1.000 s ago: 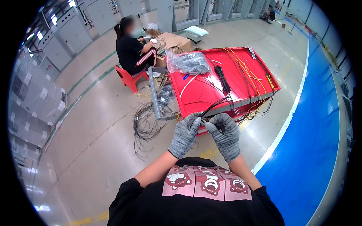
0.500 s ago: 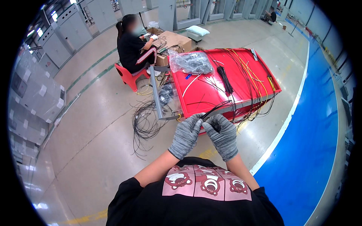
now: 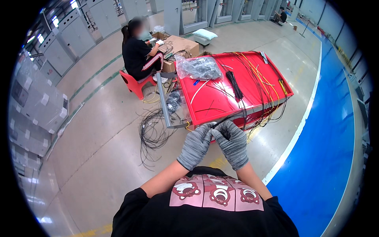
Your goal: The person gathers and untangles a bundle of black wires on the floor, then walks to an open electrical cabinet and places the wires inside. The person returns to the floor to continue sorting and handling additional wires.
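Note:
Both my hands wear grey knitted gloves and meet at the near edge of a red cart. My left hand pinches black wires with its fingertips. Beside it, my right hand is closed on the same wires, its fingers touching the left ones. The wires run from the hands up over the cart's rim. Their ends are hidden inside the gloved fingers. On the cart top lie a bundle of black wires, yellow wires and a clear plastic bag.
A grey handle bar stands at the cart's left side. Coiled black wires lie on the floor near it. Beyond, a person sits on a red chair at a cardboard box. A blue floor lane runs along the right.
My hands have drawn slightly closer together around the black wires, and less of the wires shows above the fingers. The view has shifted a little.

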`<action>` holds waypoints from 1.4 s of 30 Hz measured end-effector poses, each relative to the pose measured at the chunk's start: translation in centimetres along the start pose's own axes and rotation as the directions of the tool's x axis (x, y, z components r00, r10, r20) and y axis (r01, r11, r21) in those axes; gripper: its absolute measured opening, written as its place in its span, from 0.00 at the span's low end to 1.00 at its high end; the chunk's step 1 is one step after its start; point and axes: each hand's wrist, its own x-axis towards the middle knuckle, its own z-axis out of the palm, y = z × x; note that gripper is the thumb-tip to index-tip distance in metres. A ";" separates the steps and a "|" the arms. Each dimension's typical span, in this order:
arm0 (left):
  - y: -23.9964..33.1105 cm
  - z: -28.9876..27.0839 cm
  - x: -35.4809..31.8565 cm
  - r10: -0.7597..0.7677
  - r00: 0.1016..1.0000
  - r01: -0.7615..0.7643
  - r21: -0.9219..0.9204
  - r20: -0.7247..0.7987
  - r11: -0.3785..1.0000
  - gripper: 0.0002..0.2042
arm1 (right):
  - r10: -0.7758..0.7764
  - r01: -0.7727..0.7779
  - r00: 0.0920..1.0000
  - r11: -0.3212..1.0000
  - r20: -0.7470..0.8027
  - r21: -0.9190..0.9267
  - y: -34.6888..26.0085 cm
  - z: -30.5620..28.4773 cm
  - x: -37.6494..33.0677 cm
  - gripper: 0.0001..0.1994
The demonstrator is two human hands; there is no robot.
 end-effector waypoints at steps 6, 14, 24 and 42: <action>0.1 0.1 -0.6 0.105 0.992 -0.122 0.370 0.067 0.921 0.14 | 0.067 -0.070 0.997 0.996 0.041 0.056 0.4 -0.5 0.1 0.06; -2.2 0.6 -0.8 0.040 0.995 -0.061 0.237 0.092 0.970 0.12 | -0.365 0.417 0.906 0.861 0.215 -0.292 -1.4 -1.0 1.1 0.05; -3.5 -2.4 -0.2 -0.067 0.810 0.577 -0.770 0.583 0.272 0.16 | -0.024 -0.093 0.970 0.881 0.242 0.463 -0.2 -1.2 -0.8 0.03; -2.4 -0.8 -0.6 -0.092 0.994 0.083 -0.155 -0.056 0.984 0.09 | 0.167 -0.313 0.908 0.880 0.385 0.358 -0.8 -2.0 -1.6 0.03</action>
